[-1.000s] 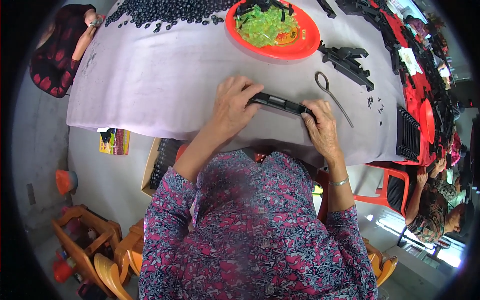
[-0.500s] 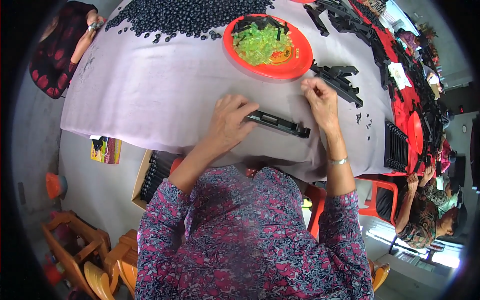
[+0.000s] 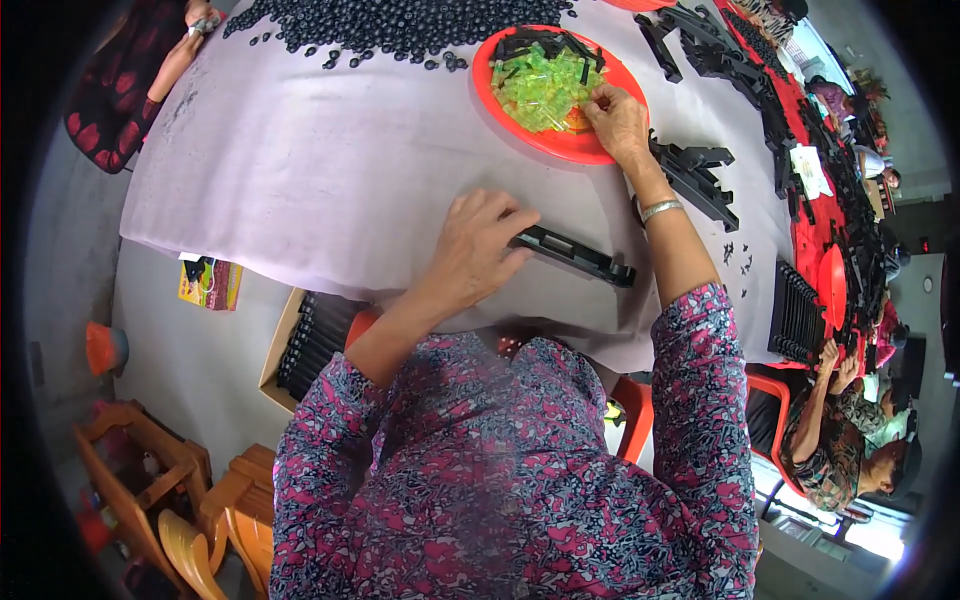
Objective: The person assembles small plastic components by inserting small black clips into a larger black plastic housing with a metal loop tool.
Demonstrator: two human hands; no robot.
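Note:
My left hand (image 3: 478, 248) is closed round the left end of a long black plastic bar (image 3: 578, 254), which lies slantwise on the cloth near the table's front edge. A lighter slot shows along the bar's top. Farther off, my right hand (image 3: 622, 122) reaches over the right rim of a red plate (image 3: 560, 147), fingertips bent together at the edge of a heap of small clear green plastic pieces (image 3: 540, 90). Whether a piece is between those fingertips is too small to see. Thin black strips (image 3: 520, 42) lie at the heap's far side.
Many small round black parts (image 3: 400, 22) cover the far left table. Black bars (image 3: 700, 182) lie right of the plate, with tiny black bits (image 3: 735, 258) nearer me. A row of black bars (image 3: 795, 312) lines the right edge. A box of black bars (image 3: 315, 345) stands below left. Other people sit around.
My right hand has moved away from beside the bar, up to the green pieces on the red plate. My left hand still holds the bar. The whole view has shifted slightly.

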